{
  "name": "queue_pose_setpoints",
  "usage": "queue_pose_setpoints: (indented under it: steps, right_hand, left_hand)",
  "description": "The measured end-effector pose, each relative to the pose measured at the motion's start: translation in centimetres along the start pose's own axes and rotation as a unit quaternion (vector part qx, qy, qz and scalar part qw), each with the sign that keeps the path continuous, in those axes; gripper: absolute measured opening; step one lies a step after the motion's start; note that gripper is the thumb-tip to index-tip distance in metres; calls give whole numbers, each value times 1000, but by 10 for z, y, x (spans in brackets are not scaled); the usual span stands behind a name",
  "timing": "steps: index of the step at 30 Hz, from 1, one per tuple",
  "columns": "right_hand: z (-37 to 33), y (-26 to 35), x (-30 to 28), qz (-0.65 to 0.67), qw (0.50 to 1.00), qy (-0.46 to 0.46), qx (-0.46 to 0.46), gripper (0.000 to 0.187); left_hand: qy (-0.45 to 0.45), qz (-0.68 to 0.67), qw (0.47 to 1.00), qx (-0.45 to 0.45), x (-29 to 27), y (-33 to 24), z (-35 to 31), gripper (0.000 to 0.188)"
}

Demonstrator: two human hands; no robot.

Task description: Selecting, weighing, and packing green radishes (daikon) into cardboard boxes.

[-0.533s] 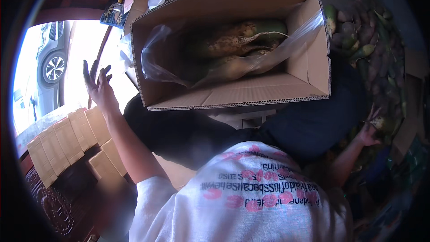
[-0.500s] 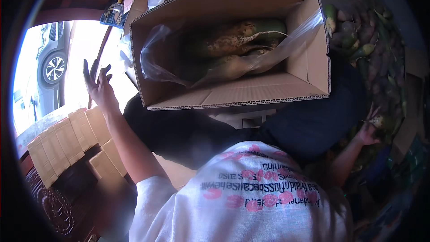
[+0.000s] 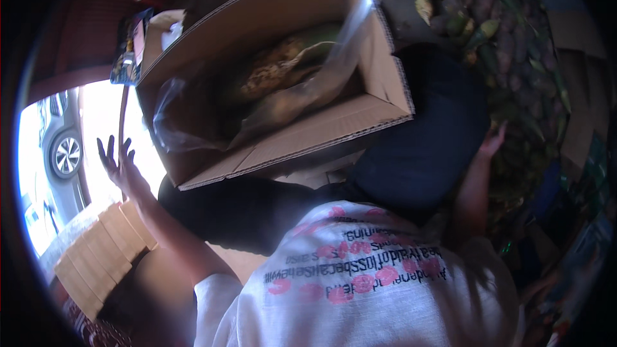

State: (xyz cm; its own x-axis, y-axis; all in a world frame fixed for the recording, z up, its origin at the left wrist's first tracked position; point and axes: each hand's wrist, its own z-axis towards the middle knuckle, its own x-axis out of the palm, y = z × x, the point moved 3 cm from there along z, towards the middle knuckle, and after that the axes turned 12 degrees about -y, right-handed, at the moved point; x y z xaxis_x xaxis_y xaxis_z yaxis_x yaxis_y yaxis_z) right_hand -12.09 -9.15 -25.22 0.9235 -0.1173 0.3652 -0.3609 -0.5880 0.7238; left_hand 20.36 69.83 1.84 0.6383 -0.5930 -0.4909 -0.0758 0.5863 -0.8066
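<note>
My left hand point(image 3: 122, 167) is raised on the left with its fingers spread, holding nothing, beside the open cardboard box point(image 3: 315, 130). A clear plastic liner point(image 3: 308, 99) lines the box, and in it lie large, green, soil-stained radish-like vegetables point(image 3: 276, 67). The box is tilted over my legs. On the right, my right hand point(image 3: 493, 141) is beside the near part of a heap of green and brownish vegetables point(image 3: 508, 58). Its fingers show only in part; they look stretched out, with nothing seen in them.
Flat tan cartons point(image 3: 103, 257) stand in a row at the lower left. Behind the box's left corner is a smaller open carton point(image 3: 157, 35). A parked car point(image 3: 61, 148) shows through the bright opening. Single green vegetables point(image 3: 422, 0) lie at the heap's near-left edge.
My view has swung, so the box and heap sit further left. My right hand has moved away from a pale-ended vegetable it was next to. My left hand stays raised and spread.
</note>
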Motion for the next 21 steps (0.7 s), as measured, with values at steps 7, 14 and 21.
queue_pose_setpoints:
  steps: [7,14,21]
  right_hand:
    - [-38,-50,-4,-73,995,-13,70,34]
    - [-13,-54,-20,-141,983,-6,122,30]
    - [-7,-56,-5,-133,982,37,125,35]
  left_hand:
    - [27,-9,1000,4,-3,10,0,55]
    - [26,-15,999,-41,11,4,-7,54]
    - [14,-27,998,-59,8,7,-2,55]
